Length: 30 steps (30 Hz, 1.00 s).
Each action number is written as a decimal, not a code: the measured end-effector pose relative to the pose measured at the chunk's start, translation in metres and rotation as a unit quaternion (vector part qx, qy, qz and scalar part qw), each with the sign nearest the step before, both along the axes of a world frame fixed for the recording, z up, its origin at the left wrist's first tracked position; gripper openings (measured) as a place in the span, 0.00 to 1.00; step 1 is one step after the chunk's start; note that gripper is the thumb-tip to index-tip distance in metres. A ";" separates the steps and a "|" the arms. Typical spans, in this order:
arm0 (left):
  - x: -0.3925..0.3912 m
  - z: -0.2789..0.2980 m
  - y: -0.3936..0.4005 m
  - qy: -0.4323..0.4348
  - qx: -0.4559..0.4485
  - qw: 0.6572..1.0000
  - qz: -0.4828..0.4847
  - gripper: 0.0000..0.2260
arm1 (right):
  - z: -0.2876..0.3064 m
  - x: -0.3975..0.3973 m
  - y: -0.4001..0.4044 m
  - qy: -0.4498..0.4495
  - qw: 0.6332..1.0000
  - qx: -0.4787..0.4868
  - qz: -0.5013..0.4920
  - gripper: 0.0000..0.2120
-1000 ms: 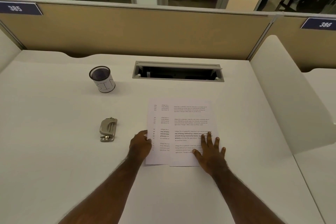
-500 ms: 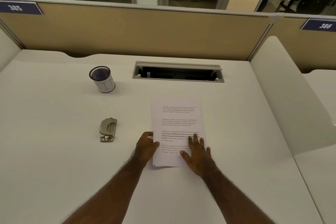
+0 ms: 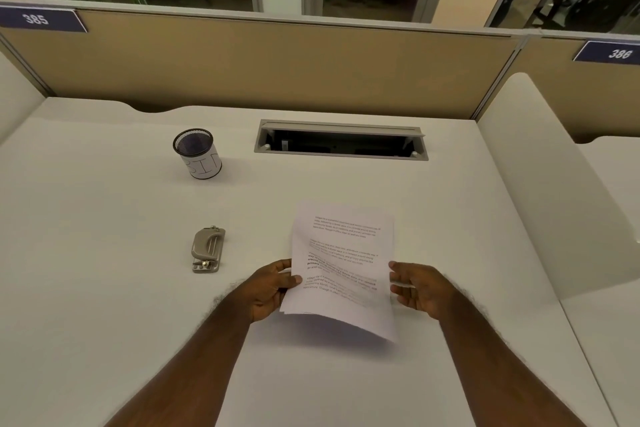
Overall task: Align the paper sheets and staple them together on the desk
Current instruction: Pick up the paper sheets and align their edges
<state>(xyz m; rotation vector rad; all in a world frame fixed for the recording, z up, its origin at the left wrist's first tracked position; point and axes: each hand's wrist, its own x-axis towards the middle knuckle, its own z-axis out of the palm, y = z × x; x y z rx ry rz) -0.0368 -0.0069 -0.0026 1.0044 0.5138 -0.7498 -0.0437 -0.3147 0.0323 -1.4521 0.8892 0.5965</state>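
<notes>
Left hand (image 3: 268, 289) grips the printed white paper sheets (image 3: 341, 269); right hand (image 3: 420, 289) cups their other edge, fingers spread.
Flat on the white bench (image 3: 104, 288) half a second ago, they now tilt above it. Grey metal stapler (image 3: 207, 250) lies left; tan partition behind.
</notes>
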 end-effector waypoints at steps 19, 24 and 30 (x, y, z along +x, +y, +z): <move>-0.001 0.010 0.004 -0.008 0.002 0.999 -0.044 0.20 | 0.002 -0.007 0.017 -0.145 0.987 0.060 0.028 0.14; 0.023 0.032 -0.001 -0.105 0.006 0.994 0.011 0.15 | 0.031 0.003 0.021 -0.257 0.965 0.024 0.048 0.13; 0.056 0.090 -0.004 -0.262 0.040 0.964 0.037 0.15 | 0.071 0.014 0.031 -0.366 0.928 0.018 0.061 0.10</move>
